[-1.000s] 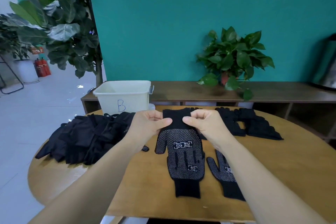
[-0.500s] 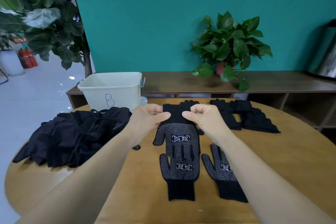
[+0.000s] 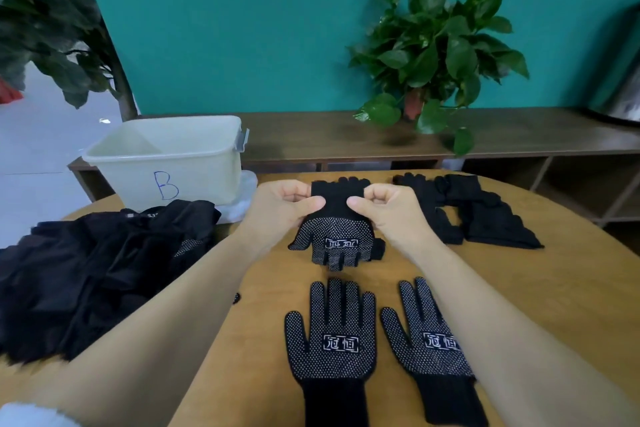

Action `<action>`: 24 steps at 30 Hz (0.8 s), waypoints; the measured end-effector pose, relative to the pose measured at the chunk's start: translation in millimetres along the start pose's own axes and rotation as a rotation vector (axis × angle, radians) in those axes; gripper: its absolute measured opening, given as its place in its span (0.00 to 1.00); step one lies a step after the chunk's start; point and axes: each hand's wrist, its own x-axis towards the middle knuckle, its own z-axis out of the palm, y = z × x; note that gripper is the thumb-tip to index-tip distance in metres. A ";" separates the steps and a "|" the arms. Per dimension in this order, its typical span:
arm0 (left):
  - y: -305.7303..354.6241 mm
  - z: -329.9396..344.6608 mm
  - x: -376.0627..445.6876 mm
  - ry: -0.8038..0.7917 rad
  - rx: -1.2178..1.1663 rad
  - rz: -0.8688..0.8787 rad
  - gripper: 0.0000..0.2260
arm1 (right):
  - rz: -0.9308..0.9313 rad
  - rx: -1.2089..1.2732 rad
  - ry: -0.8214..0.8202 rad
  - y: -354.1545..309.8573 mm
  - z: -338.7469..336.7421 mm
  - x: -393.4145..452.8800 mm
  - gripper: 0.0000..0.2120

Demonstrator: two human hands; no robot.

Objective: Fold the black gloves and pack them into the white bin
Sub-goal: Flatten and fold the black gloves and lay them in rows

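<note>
Pinching dotted black glove (image 3: 335, 232) by cuff, left hand (image 3: 282, 208) and right hand (image 3: 384, 210) fingers clamped, lifted clear of flat glove (image 3: 330, 340) since earlier; white bin (image 3: 166, 163) waits, far-left edge of surface.

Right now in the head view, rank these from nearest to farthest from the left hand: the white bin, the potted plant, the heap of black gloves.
From the left hand:
1. Heap of black gloves, just to its left on the table.
2. White bin, behind it to the left.
3. Potted plant, far back right on the shelf.
</note>
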 end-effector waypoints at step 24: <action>-100.5 -8.0 -141.2 -0.158 0.311 0.130 0.11 | -0.229 -0.629 -0.129 63.8 13.9 -173.3 0.10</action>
